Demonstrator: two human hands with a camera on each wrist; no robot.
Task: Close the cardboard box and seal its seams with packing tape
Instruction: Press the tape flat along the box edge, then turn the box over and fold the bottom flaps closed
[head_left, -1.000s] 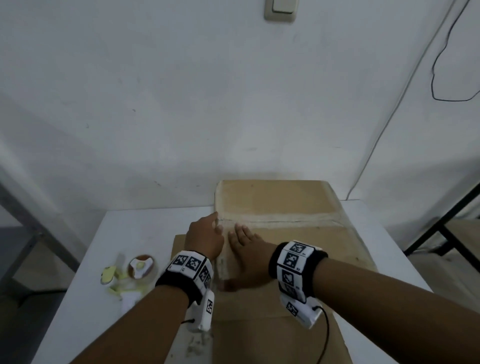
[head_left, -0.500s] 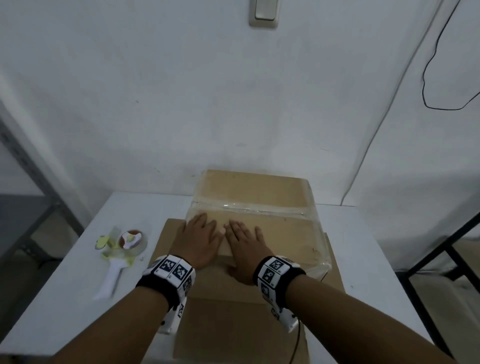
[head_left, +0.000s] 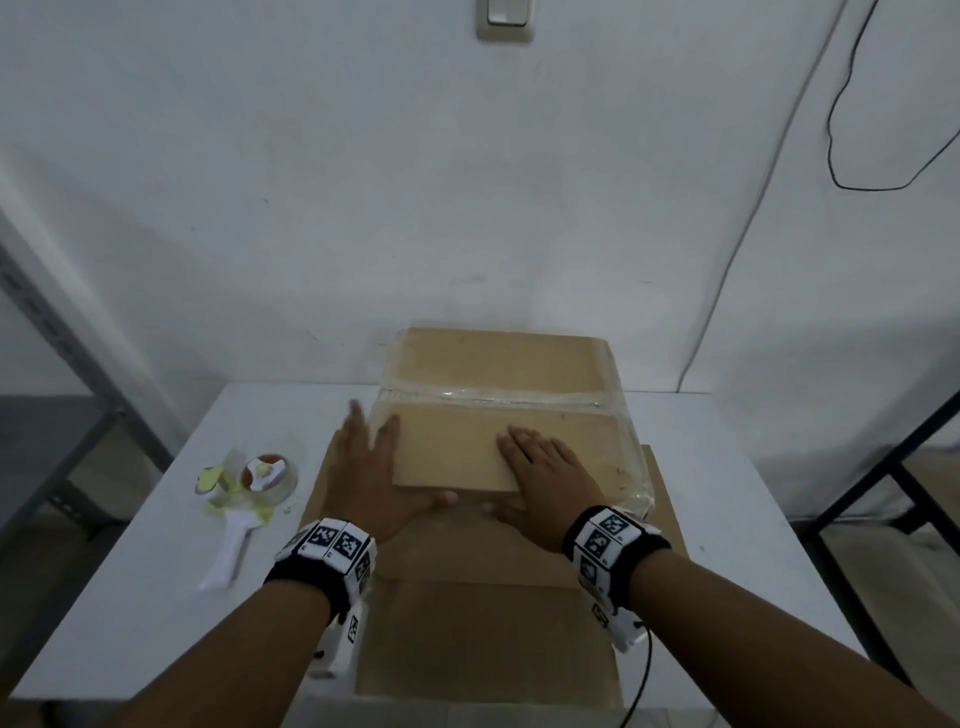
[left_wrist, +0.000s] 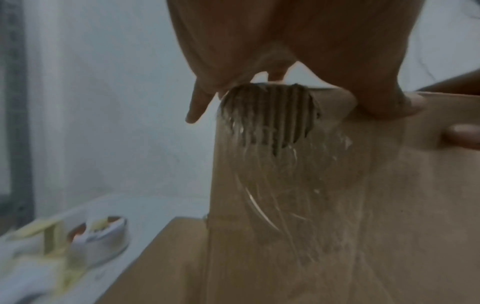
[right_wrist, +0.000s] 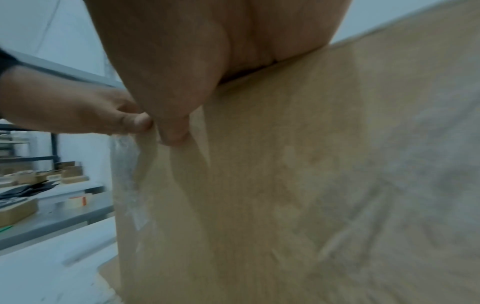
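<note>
The brown cardboard box (head_left: 498, 410) sits closed at the centre of the frame, its top flaps down. A strip of clear packing tape (head_left: 498, 397) runs across the middle seam, and more glossy tape wraps its side edges. The tape dispenser (head_left: 244, 499) lies at lower left.

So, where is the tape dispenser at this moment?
In the head view the tape dispenser lies on the white table, on the person's left, beside the cardboard box and just outside the left hand; neither hand touches it.
</note>
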